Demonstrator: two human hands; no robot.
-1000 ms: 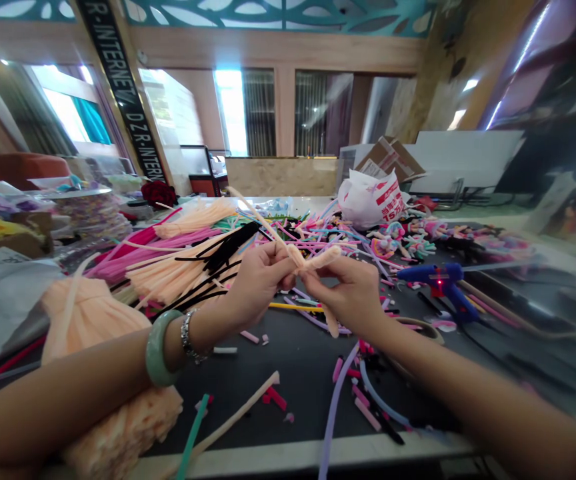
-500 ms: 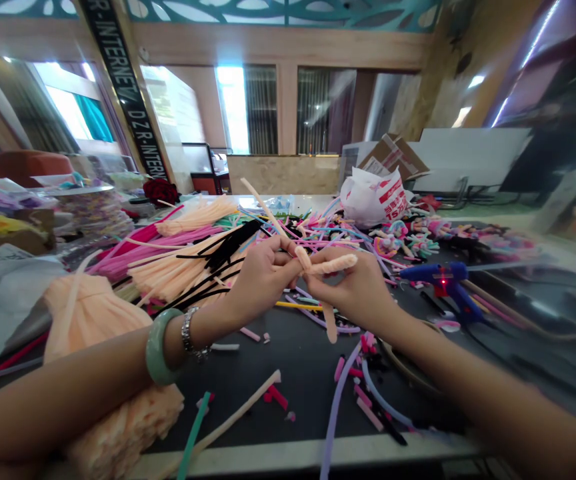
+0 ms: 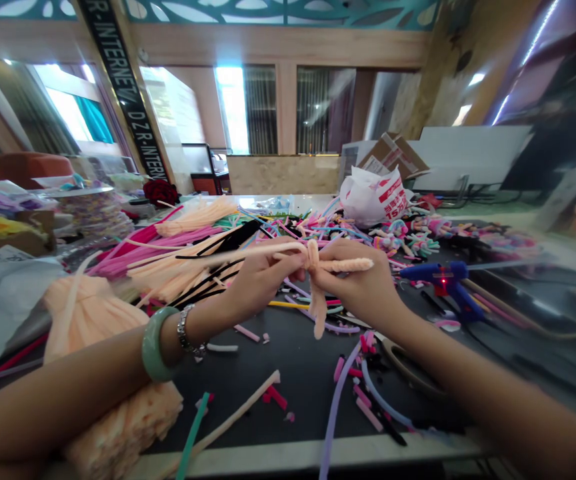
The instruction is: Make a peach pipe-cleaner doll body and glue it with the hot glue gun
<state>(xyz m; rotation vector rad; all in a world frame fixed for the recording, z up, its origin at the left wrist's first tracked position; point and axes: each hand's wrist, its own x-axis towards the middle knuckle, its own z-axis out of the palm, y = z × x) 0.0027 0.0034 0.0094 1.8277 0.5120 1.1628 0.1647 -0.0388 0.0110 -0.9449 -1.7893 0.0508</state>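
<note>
Above the middle of the dark table, both hands pinch a peach pipe cleaner figure (image 3: 317,305) made of twisted fuzzy stems. My left hand (image 3: 263,272) is closed on its left side, where a long loose stem (image 3: 238,252) runs off to the left. My right hand (image 3: 355,277) grips the other side, with a short twisted arm of the figure lying across its fingers. One thicker leg hangs down between the hands, and a small loop stands up at the top. Some fingertips are hidden behind the stems.
A bundle of peach pipe cleaners (image 3: 101,313) lies under my left forearm. Pink, black and peach stems (image 3: 178,267) are heaped behind. A blue glue gun (image 3: 443,280) with a lit red light and scissors (image 3: 403,363) lie right. Cut scraps (image 3: 363,393) litter the front.
The long loose stem has swung from pointing up and away to stretching left. The figure has turned so its leg hangs nearer vertical, and both hands have shifted slightly.
</note>
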